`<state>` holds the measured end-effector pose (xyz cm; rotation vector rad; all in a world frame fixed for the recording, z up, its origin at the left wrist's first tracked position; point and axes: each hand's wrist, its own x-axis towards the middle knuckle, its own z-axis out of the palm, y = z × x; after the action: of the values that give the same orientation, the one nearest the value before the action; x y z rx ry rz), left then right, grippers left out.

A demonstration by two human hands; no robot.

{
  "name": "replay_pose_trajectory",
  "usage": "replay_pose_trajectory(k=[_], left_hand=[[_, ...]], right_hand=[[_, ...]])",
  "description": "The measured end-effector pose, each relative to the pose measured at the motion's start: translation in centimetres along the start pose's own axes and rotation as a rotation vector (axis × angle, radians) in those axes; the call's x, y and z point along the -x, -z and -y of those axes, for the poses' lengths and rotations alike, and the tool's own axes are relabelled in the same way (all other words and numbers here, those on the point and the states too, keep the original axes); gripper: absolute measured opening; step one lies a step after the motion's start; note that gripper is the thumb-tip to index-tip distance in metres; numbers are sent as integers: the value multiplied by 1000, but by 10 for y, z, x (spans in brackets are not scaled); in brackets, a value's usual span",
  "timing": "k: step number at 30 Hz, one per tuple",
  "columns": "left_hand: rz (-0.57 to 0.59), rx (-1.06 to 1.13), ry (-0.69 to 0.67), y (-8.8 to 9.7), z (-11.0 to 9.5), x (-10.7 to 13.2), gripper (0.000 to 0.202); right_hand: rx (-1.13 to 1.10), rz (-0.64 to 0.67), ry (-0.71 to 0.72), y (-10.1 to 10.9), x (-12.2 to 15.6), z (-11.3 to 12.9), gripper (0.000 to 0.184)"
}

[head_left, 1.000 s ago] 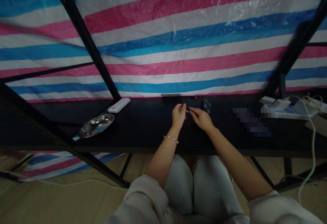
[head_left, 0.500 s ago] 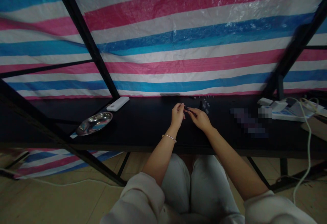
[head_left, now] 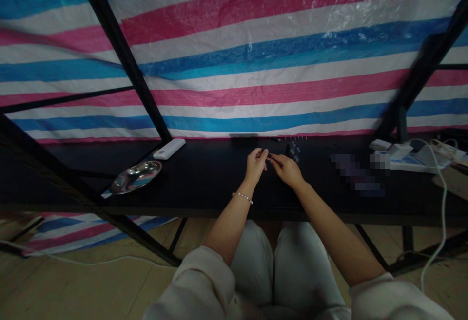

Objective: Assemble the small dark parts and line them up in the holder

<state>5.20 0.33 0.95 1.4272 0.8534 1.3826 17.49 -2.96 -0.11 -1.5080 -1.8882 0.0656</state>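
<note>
My left hand (head_left: 255, 165) and my right hand (head_left: 287, 168) are close together over the black table (head_left: 204, 178). Both pinch a small, dark, slender piece (head_left: 269, 155) between their fingertips, one hand at each end. Its kind is too small and dark to make out. Just beyond my right hand lie several small clear pieces (head_left: 294, 150), with a dark upright-looking item (head_left: 287, 149) beside them. A row of tiny pale bits (head_left: 300, 138) lines the back edge of the table.
On the left are a shiny metal dish (head_left: 136, 177) and a white oblong box (head_left: 169, 149). A blurred-out flat item (head_left: 356, 175) and a white power strip (head_left: 417, 161) with cables sit on the right. Black frame posts (head_left: 124, 52) stand before a striped sheet (head_left: 263, 62).
The left fingertips have shifted slightly to the right, nearer the right hand, along the dark piece. Everything else stays in place.
</note>
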Motion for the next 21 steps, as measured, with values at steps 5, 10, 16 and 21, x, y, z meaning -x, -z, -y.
replay_pose_trajectory(k=[5, 10, 16, 21], left_hand=[[34, -97, -62, 1, 3, 1, 24], [50, -211, -97, 1, 5, 2, 23], [86, -218, -121, 1, 8, 1, 24], [120, -199, -105, 1, 11, 0, 25]], right_hand=[[30, 4, -13, 1, 1, 1, 36], [60, -18, -22, 2, 1, 2, 35], [29, -32, -16, 4, 1, 3, 34], [-13, -67, 26, 1, 1, 0, 31]])
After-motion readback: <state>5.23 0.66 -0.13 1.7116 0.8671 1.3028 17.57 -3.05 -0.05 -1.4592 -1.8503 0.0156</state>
